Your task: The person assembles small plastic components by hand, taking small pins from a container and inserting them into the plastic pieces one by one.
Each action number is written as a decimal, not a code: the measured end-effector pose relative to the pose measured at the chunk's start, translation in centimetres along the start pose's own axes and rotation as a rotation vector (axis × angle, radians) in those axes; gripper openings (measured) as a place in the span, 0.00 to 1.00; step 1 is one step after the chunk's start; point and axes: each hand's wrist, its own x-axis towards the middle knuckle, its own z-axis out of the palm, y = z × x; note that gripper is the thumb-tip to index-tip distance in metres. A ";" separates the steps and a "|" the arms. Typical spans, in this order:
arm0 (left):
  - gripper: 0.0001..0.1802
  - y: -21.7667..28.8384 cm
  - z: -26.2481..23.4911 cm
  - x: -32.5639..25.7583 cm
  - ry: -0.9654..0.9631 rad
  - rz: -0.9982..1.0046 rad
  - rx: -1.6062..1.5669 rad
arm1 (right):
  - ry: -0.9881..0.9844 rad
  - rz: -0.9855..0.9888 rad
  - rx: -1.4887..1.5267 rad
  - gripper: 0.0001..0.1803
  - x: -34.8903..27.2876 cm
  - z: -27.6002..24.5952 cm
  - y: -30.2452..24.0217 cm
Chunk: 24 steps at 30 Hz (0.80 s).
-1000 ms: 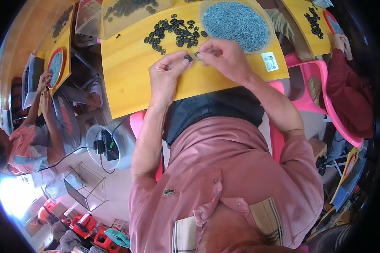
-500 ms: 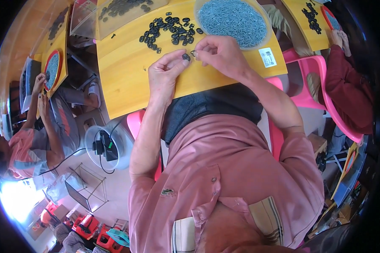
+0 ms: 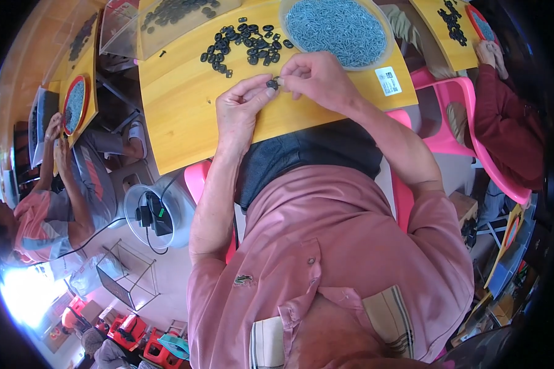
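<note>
My left hand (image 3: 240, 104) is closed, with the thumb and fingers pinching a small black oval piece (image 3: 271, 85) above the yellow table (image 3: 184, 123). Close against it, my right hand (image 3: 320, 80) has its fingertips pinched together at the piece's right edge. Whatever tiny thing lies between those right fingertips is too small to make out. Beyond both hands spreads a loose pile of similar black oval pieces (image 3: 252, 43). At the far right stands a clear tub (image 3: 388, 58) full of small bluish-silver screws (image 3: 335, 31).
A translucent bin (image 3: 148, 46) of dark pieces stands at the far left, with a small black screw (image 3: 162, 53) nearby. A white label (image 3: 388, 81) sticks to the table's right side. People work at tables on both sides. A clear bucket (image 3: 157, 215) with a black adapter stands lower left.
My right fingertips have closed the small gap to the black oval piece and now meet its edge. The left hand keeps its grip; the whole view has shifted slightly.
</note>
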 end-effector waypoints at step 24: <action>0.15 -0.1 -0.1 0.1 0.000 -0.016 0.019 | -0.049 -0.040 -0.011 0.12 0.2 -0.2 0.6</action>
